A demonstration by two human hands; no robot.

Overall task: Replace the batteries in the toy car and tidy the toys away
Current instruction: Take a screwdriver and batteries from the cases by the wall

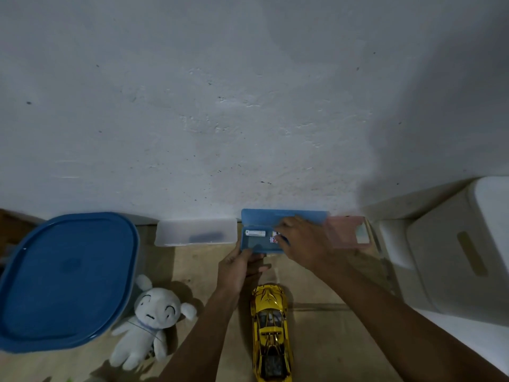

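Right hand [305, 244] covers the open blue case [256, 244], fingers curled inside; what it pinches, perhaps a battery, is hidden. One white battery [255, 233] shows. Left hand [237, 267] grips the case's near edge. Case sits against the wall; gold toy car [271, 332] lies just behind, bare surface [330, 340] alongside.

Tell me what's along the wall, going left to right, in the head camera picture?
Big tub with the blue lid → clear plastic case → open blue case, batteries inside → pink case → white bin.
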